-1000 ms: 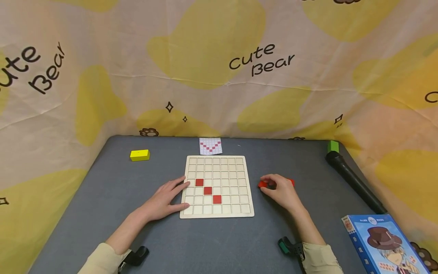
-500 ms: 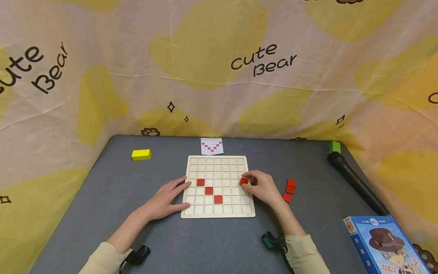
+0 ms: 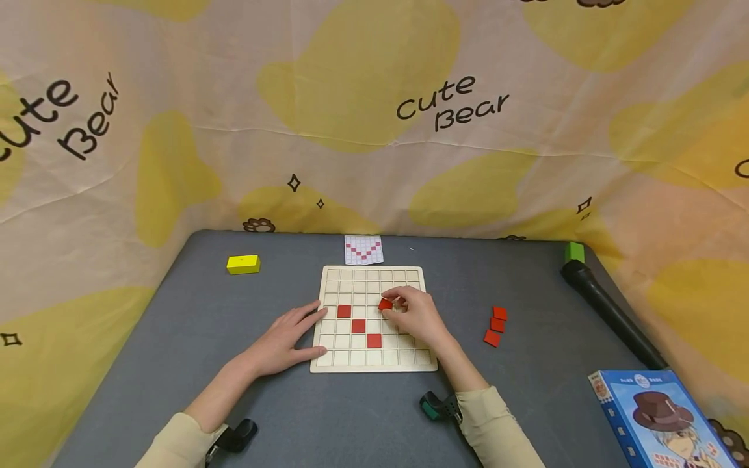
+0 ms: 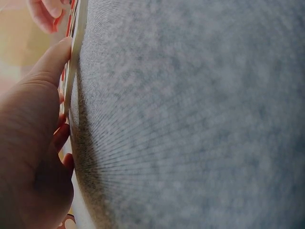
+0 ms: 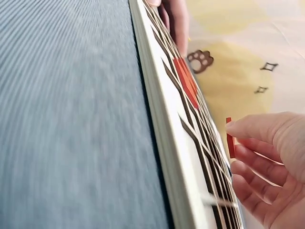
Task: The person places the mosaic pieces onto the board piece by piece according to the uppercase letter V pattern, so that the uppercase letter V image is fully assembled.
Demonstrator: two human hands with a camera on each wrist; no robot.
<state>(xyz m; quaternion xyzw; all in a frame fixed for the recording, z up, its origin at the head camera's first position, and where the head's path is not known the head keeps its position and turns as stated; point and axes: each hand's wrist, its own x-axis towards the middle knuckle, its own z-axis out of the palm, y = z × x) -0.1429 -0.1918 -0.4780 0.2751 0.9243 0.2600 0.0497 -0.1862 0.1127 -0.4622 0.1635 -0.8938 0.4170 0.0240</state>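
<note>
A pale grid board [image 3: 374, 367] lies at the middle of the table, with three red square tiles set diagonally in its cells, one of them a red tile [image 3: 358, 325] in the middle. My left hand [image 3: 279, 341] rests on the board's left edge, fingers spread and straight; in the left wrist view its thumb touches the rim. Over the board's right half my right hand [image 3: 417, 315] pinches another red tile [image 5: 230, 138] between thumb and fingers. The right wrist view shows that tile held above the board's surface, apart from it.
Several loose things lie around: three red tiles [image 3: 497, 325] right of the board, a small pattern card [image 3: 363, 250] behind it, a yellow block [image 3: 243, 264] at the back left. On the right are a green block [image 3: 574, 251], a black rod [image 3: 611, 315] and a blue box [image 3: 661, 416].
My right hand has picked up a red tile from the right of the board and carried it leftward over the grid. The left hand has stayed at the board's edge.
</note>
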